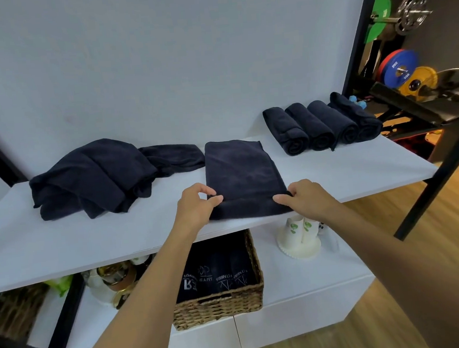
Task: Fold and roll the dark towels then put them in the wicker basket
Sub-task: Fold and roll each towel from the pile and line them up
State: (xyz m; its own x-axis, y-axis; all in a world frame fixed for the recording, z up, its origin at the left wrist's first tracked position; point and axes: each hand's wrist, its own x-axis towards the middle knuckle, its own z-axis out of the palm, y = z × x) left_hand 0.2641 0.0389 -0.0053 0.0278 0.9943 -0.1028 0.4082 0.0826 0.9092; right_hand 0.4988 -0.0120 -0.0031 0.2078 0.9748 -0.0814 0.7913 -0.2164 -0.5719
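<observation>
Folded towel's point(241, 170) near edge pinched by left grip point(197, 203) and right grip point(304, 199) at shelf point(359, 169) front; rolled towels point(320, 125) well apart rightward.

The flat dark navy towel point(241, 170) is soft, matt cloth on a smooth, matt white shelf board point(359, 169). The brown woven wicker basket point(219, 307) looks rough; the plank floor point(446, 225) is glossy wood.

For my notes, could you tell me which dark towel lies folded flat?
The centre towel, pinched by the left hand and right hand, unlike the four rolled towels and the heaped pile.
</observation>
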